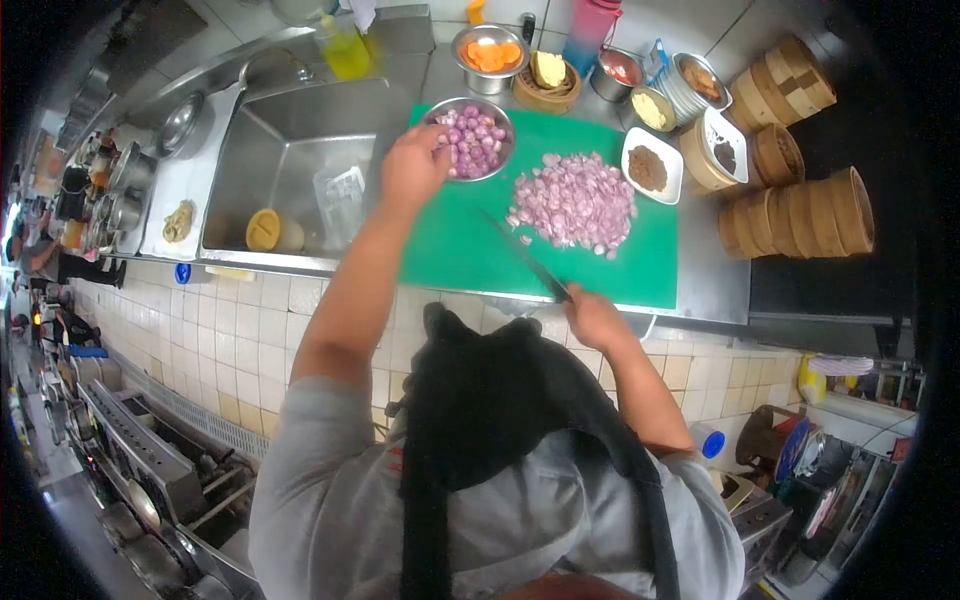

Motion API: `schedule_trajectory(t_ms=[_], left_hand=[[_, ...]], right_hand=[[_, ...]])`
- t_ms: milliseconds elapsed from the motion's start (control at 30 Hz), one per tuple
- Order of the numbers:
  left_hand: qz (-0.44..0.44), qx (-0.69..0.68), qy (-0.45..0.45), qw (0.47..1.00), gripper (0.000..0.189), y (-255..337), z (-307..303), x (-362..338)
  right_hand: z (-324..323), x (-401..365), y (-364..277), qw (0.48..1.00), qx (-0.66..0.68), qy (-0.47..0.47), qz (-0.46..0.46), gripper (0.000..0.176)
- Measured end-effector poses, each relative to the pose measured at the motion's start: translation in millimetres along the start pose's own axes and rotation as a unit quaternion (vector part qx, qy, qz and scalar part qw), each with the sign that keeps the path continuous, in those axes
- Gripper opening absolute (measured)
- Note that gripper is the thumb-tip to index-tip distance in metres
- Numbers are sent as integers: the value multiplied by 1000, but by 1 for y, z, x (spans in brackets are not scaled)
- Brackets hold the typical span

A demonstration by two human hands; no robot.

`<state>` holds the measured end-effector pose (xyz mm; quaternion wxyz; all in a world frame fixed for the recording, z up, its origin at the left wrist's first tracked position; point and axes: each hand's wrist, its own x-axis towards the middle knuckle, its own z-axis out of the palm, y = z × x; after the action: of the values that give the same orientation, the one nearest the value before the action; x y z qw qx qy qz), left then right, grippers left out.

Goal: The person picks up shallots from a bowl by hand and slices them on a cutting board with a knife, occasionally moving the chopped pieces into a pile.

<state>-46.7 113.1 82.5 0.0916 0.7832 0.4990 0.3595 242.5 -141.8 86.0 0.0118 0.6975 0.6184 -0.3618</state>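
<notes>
The right hand [598, 320] is gripping the handle of a knife [537, 268], its fingers closing around it near the front edge of the green board [450, 250], while the blade is slanting away toward the upper left, just beside the sliced onions [574, 205]. The left hand [413, 165] is bending over the left side of a metal bowl [513, 140], which is sitting at the board's far left corner and holding small whole onions [476, 135]; its fingers are curling inward, but I cannot tell whether they are pinching an onion. The whole onions are looking light, firm, smooth and peeled, so I am expecting them to be rolling and slipping; 2 fingertips and a thumb around the widest part are probably suiting them best. The slices are seeming thin, damp and easily scattering, calling for a loose scoop. The knife is looking stiff, its handle being the only safe hold.
</notes>
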Motion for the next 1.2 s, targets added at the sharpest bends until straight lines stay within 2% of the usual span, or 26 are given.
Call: schedule_trajectory(t_ms=[100,200,300,400,500,600,633,733,800,900,967,1100,1200], left_hand=[[16,63,-8,998,41,-3,3,24],[-33,91,-107,990,46,-3,4,42],[-92,135,-208,964,42,-5,10,57],[-96,135,-180,970,39,-20,30,54],[-63,109,-118,985,34,-17,30,43],[-33,35,-57,997,32,-2,23,30],[-56,-25,-62,996,33,9,15,23],[6,-93,37,995,33,31,18,-17],[-19,-128,-40,991,30,45,14,-52],[34,-100,-37,994,31,40,31,-106],[46,-71,-52,995,30,32,40,-129],[13,-58,-80,995,30,39,38,-130],[28,-49,-71,996,30,37,40,-130]], right_hand=[[-7,1,16,999,21,40,16,33],[-2,2,25,998,17,60,19,36],[9,4,23,997,14,64,37,38],[12,2,25,996,20,82,28,39],[5,1,18,997,18,60,43,39],[6,5,21,998,10,37,48,39],[8,6,24,998,13,45,40,39],[11,10,25,997,20,66,22,36],[8,8,20,997,25,74,21,32],[9,9,23,997,33,63,19,34],[10,11,29,998,30,53,25,41],[5,14,24,998,32,29,49,47],[8,15,30,998,29,53,4,48]])
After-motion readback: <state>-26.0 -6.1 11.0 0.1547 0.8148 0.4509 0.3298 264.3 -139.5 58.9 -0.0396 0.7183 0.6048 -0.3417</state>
